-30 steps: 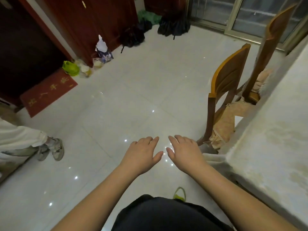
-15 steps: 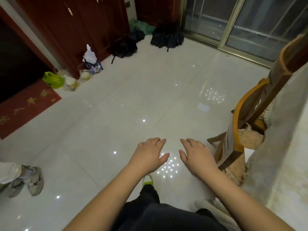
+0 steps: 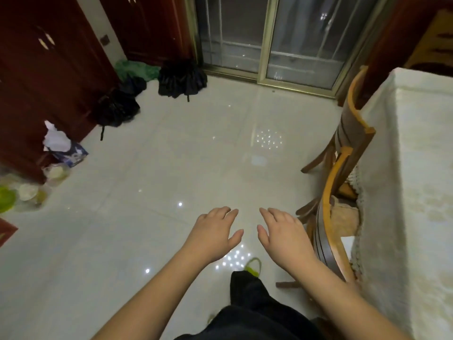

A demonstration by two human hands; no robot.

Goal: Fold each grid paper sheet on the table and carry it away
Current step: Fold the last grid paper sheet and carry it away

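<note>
Both grips are empty: the left hand [image 3: 215,235] and right hand [image 3: 284,238] hover palm-down over the glossy pale tiled floor [image 3: 152,192], fingers loosely spread, holding nothing. Just to the right stand two curved-back wooden chairs [image 3: 331,231], tucked against the worktop under its cream patterned cloth [image 3: 416,168]. No grid paper sheet shows anywhere in view, folded or flat. Judging by the empty hands beside the worktop, either the next sheet awaits pickup out of view, or none remain; which cannot be told.

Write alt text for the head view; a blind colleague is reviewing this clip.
Both hands, left hand and right hand, are held out open and empty above a glossy tiled floor. Two wooden chairs and a cloth-covered table stand at right.
</note>
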